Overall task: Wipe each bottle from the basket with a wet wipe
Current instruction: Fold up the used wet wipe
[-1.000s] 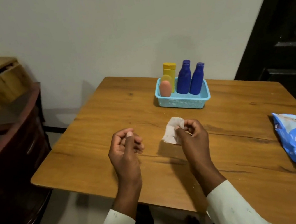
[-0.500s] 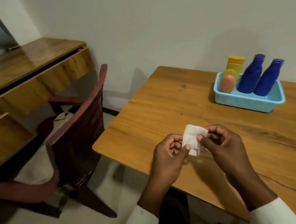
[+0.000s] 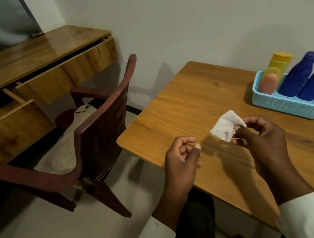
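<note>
Both hands over the near left part of the counter (image 3: 199, 97), now apart. Half a second back, pinching the wet wipe (image 3: 226, 125) together; now only the right hand (image 3: 262, 137) on it, thumb and fingertips nipping its right edge, other fingers loosely curled, wipe hanging crumpled just above the wood. Left hand (image 3: 181, 155) drawn away to the left, fingers curled in toward the palm, thumb tip up, holding nothing. Probably the end of opening out the wipe, leaving the left hand free to fetch a bottle; no bottle lifted yet, so the wiping itself not begun. Basket (image 3: 292, 104), pale blue, at the far right of the counter, well apart from both hands. Standing in it: yellow bottle (image 3: 280, 61) at the far left corner, pink bottle (image 3: 268, 84) in front of that, two dark blue bottles (image 3: 296, 78) leaning side by side to the right. Left of the counter, a dark wooden chair (image 3: 97, 126), and beyond that a wooden desk (image 3: 34, 55) against the wall. View swung leftward over the last second as well.
</note>
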